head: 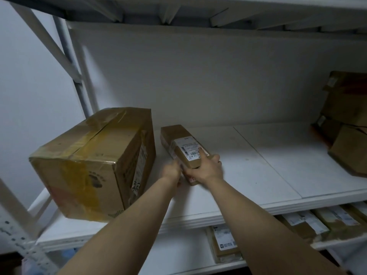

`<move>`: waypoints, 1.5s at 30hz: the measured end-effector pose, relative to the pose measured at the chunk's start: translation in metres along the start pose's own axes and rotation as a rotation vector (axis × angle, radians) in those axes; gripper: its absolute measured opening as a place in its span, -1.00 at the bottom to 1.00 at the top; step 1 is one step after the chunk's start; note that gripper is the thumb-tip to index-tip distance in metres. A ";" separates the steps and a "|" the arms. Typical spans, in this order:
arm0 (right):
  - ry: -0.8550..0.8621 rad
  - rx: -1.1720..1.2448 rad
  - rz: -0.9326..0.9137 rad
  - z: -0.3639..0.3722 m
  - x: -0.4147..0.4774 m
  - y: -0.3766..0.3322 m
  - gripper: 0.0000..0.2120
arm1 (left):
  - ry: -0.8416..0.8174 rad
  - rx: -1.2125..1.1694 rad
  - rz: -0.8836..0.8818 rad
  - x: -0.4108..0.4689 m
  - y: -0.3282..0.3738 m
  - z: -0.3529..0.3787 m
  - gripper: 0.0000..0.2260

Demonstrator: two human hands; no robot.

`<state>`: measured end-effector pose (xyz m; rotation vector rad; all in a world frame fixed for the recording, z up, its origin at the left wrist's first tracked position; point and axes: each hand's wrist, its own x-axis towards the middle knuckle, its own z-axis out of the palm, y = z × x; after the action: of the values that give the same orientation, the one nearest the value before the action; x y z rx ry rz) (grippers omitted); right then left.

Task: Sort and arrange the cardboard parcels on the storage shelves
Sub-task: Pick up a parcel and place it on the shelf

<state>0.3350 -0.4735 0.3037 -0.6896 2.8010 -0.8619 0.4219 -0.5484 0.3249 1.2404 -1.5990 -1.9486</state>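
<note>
A long, narrow cardboard parcel with a white shipping label lies on the white shelf board, pointing away from me. My right hand grips its near end, fingers curled over the top and right edge. My left hand is blurred and holds the same end from the left side. Just left of the parcel stands a large taped cardboard box, its near corner overhanging the shelf's front edge.
Several brown parcels are stacked at the shelf's right end. On the lower shelf lie several flat labelled parcels and more at the right. A white metal upright and braces stand at the left.
</note>
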 end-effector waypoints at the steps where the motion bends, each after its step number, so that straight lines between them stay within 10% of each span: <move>1: -0.003 0.013 0.000 -0.001 -0.002 -0.001 -0.08 | 0.006 -0.018 -0.002 0.000 -0.001 -0.002 -0.68; 15: -0.324 1.224 0.281 -0.056 -0.086 0.052 -0.15 | -0.250 -0.128 0.037 -0.067 -0.010 0.012 -0.66; 19: -0.400 1.234 0.209 -0.072 -0.115 0.072 -0.58 | -0.333 -0.102 0.020 -0.091 -0.019 0.019 -0.69; 23: -0.458 1.194 0.189 -0.080 -0.133 0.087 -0.56 | -0.331 -0.107 0.026 -0.112 -0.025 0.021 -0.60; 31: -0.298 0.868 -0.023 -0.102 -0.142 0.091 -0.14 | -0.228 -0.021 0.123 -0.147 -0.029 0.036 -0.44; 36: -0.307 0.627 -0.068 -0.104 -0.140 0.082 0.27 | -0.127 0.119 0.154 -0.126 -0.043 0.043 0.10; 42: -0.326 0.953 -0.009 -0.109 -0.143 0.094 -0.45 | -0.175 -0.027 0.152 -0.151 -0.027 0.034 -0.64; 45: -0.354 1.126 -0.011 -0.112 -0.144 0.099 -0.44 | -0.180 -0.042 0.128 -0.145 -0.025 0.032 -0.67</move>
<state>0.3964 -0.2786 0.3394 -0.5429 1.5901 -1.8114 0.4854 -0.4166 0.3618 0.9453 -1.6683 -2.0491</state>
